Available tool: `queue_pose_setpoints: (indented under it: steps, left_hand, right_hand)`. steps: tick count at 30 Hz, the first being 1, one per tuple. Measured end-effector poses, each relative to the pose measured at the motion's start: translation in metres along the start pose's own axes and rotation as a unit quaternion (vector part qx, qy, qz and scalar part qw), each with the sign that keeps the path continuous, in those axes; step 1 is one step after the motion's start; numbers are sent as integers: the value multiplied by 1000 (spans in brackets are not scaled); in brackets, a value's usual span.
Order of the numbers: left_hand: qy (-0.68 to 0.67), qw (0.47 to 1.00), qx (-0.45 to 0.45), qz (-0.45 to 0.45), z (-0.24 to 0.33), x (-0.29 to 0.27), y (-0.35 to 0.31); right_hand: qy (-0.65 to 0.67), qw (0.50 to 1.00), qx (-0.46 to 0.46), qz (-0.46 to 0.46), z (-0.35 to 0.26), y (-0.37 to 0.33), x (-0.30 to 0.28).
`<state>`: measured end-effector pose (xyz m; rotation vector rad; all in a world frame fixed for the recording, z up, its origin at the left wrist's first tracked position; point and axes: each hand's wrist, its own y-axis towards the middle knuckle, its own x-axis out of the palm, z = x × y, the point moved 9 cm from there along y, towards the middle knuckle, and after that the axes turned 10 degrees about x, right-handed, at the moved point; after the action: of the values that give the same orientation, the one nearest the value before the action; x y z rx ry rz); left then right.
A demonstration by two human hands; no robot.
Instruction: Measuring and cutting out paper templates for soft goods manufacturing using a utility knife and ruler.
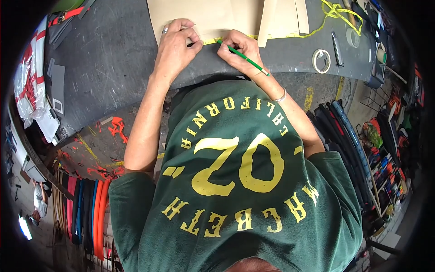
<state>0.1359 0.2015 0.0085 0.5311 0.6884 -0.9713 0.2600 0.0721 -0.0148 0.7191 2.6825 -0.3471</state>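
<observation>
A sheet of brown paper (204,18) lies on the dark worktable, its near edge in front of me. Along that edge runs a yellow tape measure (209,41); its slack is looped in a tangle at the far right. My left hand (177,47) rests on the paper's left side, thumb and forefinger closed at the tape's end. In my right hand (242,52) is a green pencil (247,59), its tip at the tape by the paper edge. Right of that hand, a narrower brown paper piece (277,20) lies over the sheet.
On the table's right side are a masking tape roll (315,61), a slim metal tool (336,49) and a green tape roll (381,56). Plastic-wrapped material (29,81) sits at the left. Fabric rolls (88,213) stand below left, orange scraps (118,128) on the floor. Another person (40,199) is far left.
</observation>
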Motion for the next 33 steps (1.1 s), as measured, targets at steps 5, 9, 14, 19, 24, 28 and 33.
queue_pose_setpoints:
  steps: [5, 9, 14, 19, 24, 28, 33]
  left_hand:
    - [5, 1000, 8, 8, 1, -1, 0]
    - [7, 1000, 10, 12, 2, -1, 0]
    - [9, 1000, 12, 18, 0, 0, -1]
    - [-15, 1000, 16, -16, 4, -3, -4]
    - [-107, 993, -11, -47, 4, -8, -12]
    - [-59, 998, -16, -17, 1, -10, -16]
    - [22, 1000, 6, 13, 4, -10, -15]
  right_hand:
    - [-4, 1000, -13, 12, -5, 1, 0]
    - [-19, 1000, -19, 15, -7, 3, -2]
    - [-17, 1000, 11, 4, -8, 5, -1]
    - [47, 993, 94, -56, 5, 10, 2]
    - [-83, 990, -113, -12, -53, 12, -4]
    - [-236, 961, -115, -92, -41, 15, 14]
    - [-239, 963, -121, -28, -41, 16, -3]
